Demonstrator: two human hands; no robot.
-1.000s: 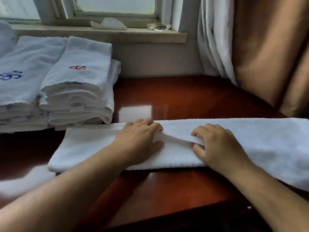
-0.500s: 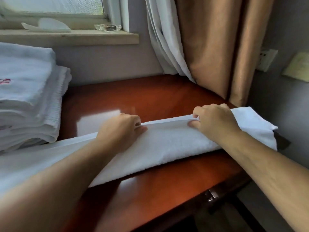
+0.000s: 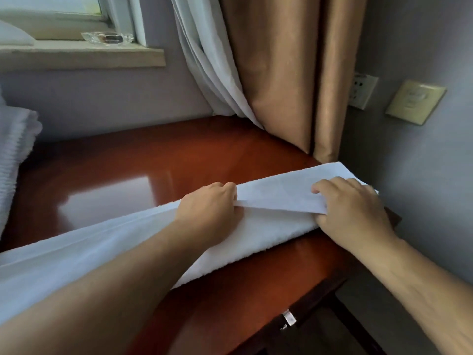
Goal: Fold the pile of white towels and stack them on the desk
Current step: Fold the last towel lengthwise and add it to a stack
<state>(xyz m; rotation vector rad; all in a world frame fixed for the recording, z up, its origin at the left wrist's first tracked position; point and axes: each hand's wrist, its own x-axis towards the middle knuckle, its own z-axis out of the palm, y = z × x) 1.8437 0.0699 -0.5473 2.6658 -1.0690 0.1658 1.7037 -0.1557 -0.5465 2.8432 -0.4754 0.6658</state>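
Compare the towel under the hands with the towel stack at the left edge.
The towel lies stretched long across the desk; the stack is a compact pile of folded layers. The left hand and right hand both grip the towel's upper layer; nothing touches the stack. The towel is mid-fold; the stack looks finished. Both are white and rest on the desk.

No legible text, label, brand, number or sign anywhere. On the clear wrapper (image 3: 107, 38) lying on the far-left windowsill (image 3: 76, 56), only a dark blurred patch, too small to read. On the beige wall plate (image 3: 416, 101) at far right, faint raised marks, illegible.
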